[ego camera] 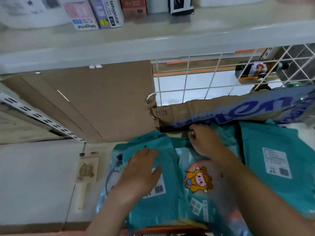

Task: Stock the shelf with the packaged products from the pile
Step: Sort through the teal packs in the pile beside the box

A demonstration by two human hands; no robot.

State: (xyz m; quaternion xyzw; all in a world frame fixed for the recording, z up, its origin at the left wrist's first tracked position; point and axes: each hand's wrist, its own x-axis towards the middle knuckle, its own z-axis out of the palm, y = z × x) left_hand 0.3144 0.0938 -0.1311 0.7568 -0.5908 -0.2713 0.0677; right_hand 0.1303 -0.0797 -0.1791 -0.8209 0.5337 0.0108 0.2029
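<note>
Spread flat, the left hand (139,171) presses straight fingers on a glossy teal plastic package (158,140) lying on the lower shelf (42,167). Just right, the right hand (206,142) curls its fingers at the top edge of a clear cartoon-printed pouch (199,181), apparently pinching it, below torn corrugated cardboard (179,113).

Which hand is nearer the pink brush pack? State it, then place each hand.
Left. The left hand rests on a teal package right of the brush pack; the right hand is farther right, at the torn cardboard.
</note>
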